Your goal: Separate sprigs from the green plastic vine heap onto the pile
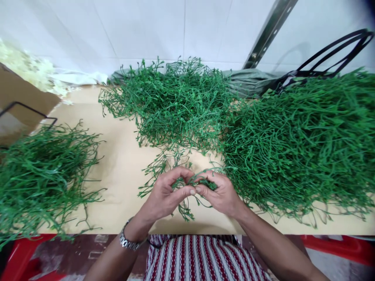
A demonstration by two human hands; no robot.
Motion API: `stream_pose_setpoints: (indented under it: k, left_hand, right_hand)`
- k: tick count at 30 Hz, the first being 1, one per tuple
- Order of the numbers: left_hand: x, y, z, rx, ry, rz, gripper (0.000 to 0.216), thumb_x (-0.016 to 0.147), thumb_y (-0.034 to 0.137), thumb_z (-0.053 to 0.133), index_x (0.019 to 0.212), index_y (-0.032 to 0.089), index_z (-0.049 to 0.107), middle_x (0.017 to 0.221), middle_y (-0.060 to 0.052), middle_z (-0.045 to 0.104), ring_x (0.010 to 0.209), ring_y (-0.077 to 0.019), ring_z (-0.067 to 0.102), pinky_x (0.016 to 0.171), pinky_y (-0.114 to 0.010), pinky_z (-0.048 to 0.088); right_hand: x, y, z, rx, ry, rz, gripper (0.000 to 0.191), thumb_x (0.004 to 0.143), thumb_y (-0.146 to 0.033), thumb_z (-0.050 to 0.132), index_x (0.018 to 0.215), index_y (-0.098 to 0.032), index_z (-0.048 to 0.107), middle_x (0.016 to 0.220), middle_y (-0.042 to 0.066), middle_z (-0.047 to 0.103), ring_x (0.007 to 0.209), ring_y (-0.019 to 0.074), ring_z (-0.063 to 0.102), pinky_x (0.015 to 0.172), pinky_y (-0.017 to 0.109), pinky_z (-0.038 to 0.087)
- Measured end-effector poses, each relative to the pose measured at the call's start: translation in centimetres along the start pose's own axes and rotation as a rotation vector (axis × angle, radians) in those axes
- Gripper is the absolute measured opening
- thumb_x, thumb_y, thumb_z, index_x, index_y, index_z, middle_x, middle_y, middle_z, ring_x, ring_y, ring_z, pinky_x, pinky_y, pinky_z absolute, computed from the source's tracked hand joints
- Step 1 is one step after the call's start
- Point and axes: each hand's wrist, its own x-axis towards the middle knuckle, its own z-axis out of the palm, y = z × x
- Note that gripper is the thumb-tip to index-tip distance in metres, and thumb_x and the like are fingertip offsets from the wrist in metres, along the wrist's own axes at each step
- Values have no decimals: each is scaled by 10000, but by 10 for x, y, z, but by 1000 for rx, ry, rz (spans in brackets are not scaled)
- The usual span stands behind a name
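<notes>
Thin green artificial-looking stems (pixel 186 212) with small knobbed tips are pinched between my two hands, just above the table near its front edge. My left hand (pixel 168 193) wears a metal watch at the wrist and closes thumb and fingers on the stems. Thumb tip to thumb tip with it, my right hand (pixel 222 195) grips the same stems from the other side. Some tips dangle below the fingers, and the exact pinch point is partly hidden. A few loose stems (pixel 155 168) lie on the table just beyond my left hand.
A large heap of green stems (pixel 301 144) covers the right side. Another pile (pixel 178 97) lies at the back, a third (pixel 43 175) at the left. A cardboard box (pixel 26 97) stands back left, with a black-handled bag (pixel 293 78) back right. Red stools (pixel 340 248) show below the table (pixel 117 156).
</notes>
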Motion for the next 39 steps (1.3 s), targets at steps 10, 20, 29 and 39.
stream_pose_setpoints:
  k: [10,20,29,39]
  left_hand:
    - [1,11,8,304,109,57,106,773,77,487,699,144,520,599,26,478,564,-89,458,544,-211,367]
    - [2,1,1,131,-77,-8,121,825,205,520,897,124,574,759,-30,576,697,-118,530,628,-239,422]
    - [3,-7,3,130,24,286,120,776,111,588,872,129,657,677,-42,625,608,-103,547,554,-221,442]
    - [4,7,-1,760,-95,323,157,822,104,439,733,128,565,629,-46,568,606,-150,494,578,-268,402]
  right_hand:
    - [-6,2,0,-228,27,-102,104,818,-175,547,916,-167,582,781,28,665,678,118,610,638,212,465]
    - [-11,10,0,-358,36,-260,70,836,-148,497,814,-169,560,716,45,642,636,139,591,574,243,452]
    - [-7,6,-7,-160,-47,-56,73,836,-195,520,823,-168,587,592,-28,591,482,82,525,488,185,411]
    - [-8,9,-1,-319,-81,-126,139,806,-119,438,851,-161,562,690,21,630,603,117,575,572,214,440]
